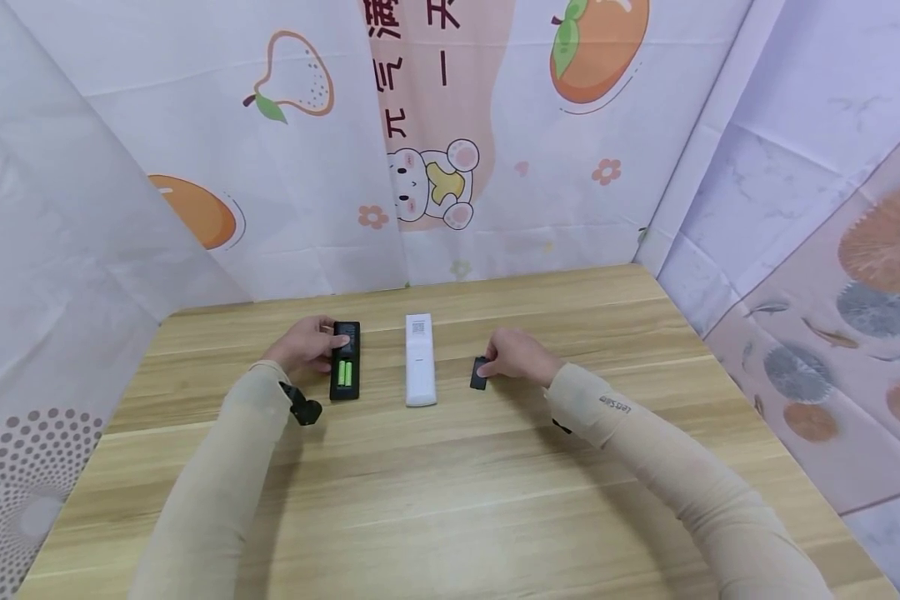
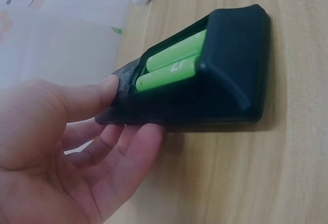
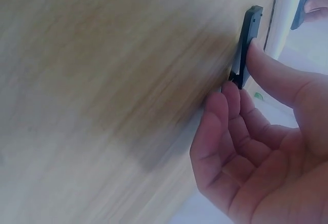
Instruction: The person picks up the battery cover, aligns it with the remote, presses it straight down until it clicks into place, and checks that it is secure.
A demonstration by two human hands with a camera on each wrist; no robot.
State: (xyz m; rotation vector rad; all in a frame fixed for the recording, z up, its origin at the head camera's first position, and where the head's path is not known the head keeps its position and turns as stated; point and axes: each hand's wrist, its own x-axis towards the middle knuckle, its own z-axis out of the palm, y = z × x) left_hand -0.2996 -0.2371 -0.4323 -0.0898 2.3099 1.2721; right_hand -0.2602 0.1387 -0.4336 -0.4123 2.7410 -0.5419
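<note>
A black remote (image 1: 337, 388) lies back side up at the left of the table, its battery bay uncovered with two green batteries (image 1: 345, 372) inside. My left hand (image 1: 307, 342) grips its far part, thumb on top and fingers along the side; the left wrist view shows the batteries (image 2: 171, 65) side by side in the remote (image 2: 233, 65). To the right, my right hand (image 1: 521, 356) pinches a small black cover (image 1: 478, 382) between thumb and fingers. In the right wrist view the cover (image 3: 249, 32) is seen edge-on, tilted against the table.
Between the hands a white remote (image 1: 421, 367) lies back side up on the wooden table (image 1: 420, 500). A printed curtain (image 1: 315, 167) hangs along the table's back edge, with more patterned cloth (image 1: 817, 333) at the right side.
</note>
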